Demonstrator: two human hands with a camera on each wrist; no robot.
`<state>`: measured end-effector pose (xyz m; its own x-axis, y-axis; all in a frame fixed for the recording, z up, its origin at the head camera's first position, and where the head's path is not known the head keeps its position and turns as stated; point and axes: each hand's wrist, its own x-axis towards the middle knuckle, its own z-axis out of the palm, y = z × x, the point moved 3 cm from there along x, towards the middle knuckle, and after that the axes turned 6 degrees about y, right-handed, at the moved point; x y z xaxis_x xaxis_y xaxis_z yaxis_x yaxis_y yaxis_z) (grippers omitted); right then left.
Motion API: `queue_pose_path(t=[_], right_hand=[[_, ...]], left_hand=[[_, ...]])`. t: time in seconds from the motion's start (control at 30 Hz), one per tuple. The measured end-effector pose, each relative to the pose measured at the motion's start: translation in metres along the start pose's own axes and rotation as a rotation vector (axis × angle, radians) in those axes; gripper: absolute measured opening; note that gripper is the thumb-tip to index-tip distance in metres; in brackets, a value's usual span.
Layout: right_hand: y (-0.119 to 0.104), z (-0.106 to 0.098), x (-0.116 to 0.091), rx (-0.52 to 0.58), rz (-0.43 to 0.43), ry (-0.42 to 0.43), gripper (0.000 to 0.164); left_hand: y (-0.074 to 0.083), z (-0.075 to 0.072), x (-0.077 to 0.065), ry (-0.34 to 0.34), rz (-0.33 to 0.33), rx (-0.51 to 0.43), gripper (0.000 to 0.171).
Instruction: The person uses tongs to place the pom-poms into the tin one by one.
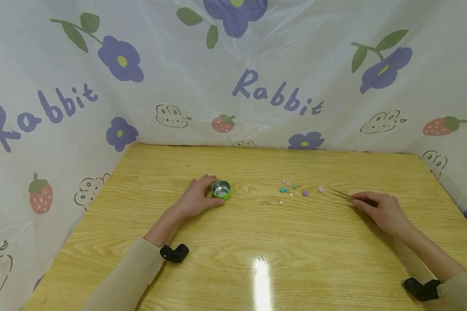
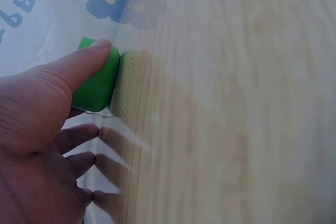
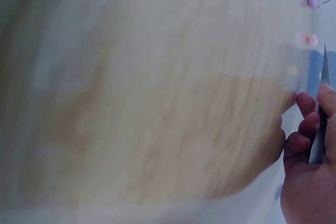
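On the left of the table, my left hand (image 1: 196, 198) holds a small round green tin (image 1: 227, 197), thumb at its near side and fingers at its far side. The tin stands upright, its silvery inside bare. In the left wrist view the thumb lies against the green wall (image 2: 97, 90), and the other fingertips touch the table. My right hand (image 1: 383, 211) pinches a pair of thin metal tweezers (image 1: 341, 195), tips pointing left. Just beyond those tips lies a pink ball (image 1: 321, 189), apart from them. A purple ball (image 1: 305, 193) sits a little farther left.
Several more small balls, blue (image 1: 282, 189), pink (image 1: 283, 181) and white (image 1: 281, 202), lie scattered between the tin and the tweezers. The wooden table (image 1: 218, 259) ends at a printed curtain (image 1: 194, 77) behind and on both sides. Black wrist cameras (image 1: 175, 253) sit at both cuffs.
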<state>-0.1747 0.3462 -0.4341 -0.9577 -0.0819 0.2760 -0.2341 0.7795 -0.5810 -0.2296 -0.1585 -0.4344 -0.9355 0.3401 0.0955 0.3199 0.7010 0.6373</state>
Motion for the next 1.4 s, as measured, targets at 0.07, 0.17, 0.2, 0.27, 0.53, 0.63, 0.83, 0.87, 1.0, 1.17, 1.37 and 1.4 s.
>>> queue_pose_path(t=[0.07,0.17,0.2,0.27,0.53,0.63,0.83,0.87,1.0,1.17,1.37,1.4], right_hand=[[-0.001,0.000,0.001,-0.001,-0.006,-0.006,0.020],[-0.001,0.002,0.002,0.002,-0.008,-0.022,0.021],[-0.002,0.002,0.002,0.002,-0.009,-0.027,0.021],[-0.002,0.003,0.003,-0.001,-0.007,-0.033,0.021],[-0.006,0.006,0.008,-0.024,-0.026,-0.028,0.022],[-0.006,0.007,0.009,-0.025,-0.037,-0.031,0.023],[-0.007,0.008,0.011,-0.022,-0.030,-0.058,0.025],[-0.008,0.009,0.011,-0.019,-0.029,-0.060,0.025],[-0.008,0.009,0.012,-0.013,-0.043,-0.051,0.023],[-0.007,0.010,0.013,-0.015,-0.077,-0.022,0.020],[-0.007,0.009,0.013,-0.020,-0.101,0.010,0.017],[-0.007,0.008,0.013,-0.016,-0.100,0.011,0.017]], left_hand=[[0.001,0.000,0.000,-0.002,-0.001,0.001,0.069],[0.002,0.000,-0.001,-0.009,-0.011,-0.002,0.070],[0.002,0.000,-0.001,-0.011,-0.015,-0.002,0.071],[0.003,0.000,-0.001,-0.013,-0.019,-0.003,0.071],[0.005,0.000,-0.001,-0.009,-0.018,0.019,0.075],[0.005,0.000,-0.001,0.001,-0.011,0.025,0.072],[0.007,0.001,0.000,0.012,-0.007,0.034,0.070],[0.008,0.001,0.000,0.012,-0.008,0.036,0.071],[0.008,0.001,0.000,0.012,-0.011,0.045,0.075],[0.007,0.002,0.000,0.011,-0.013,0.057,0.077],[0.005,0.003,0.001,0.008,-0.018,0.074,0.079],[0.005,0.003,0.001,0.008,-0.018,0.076,0.079]])
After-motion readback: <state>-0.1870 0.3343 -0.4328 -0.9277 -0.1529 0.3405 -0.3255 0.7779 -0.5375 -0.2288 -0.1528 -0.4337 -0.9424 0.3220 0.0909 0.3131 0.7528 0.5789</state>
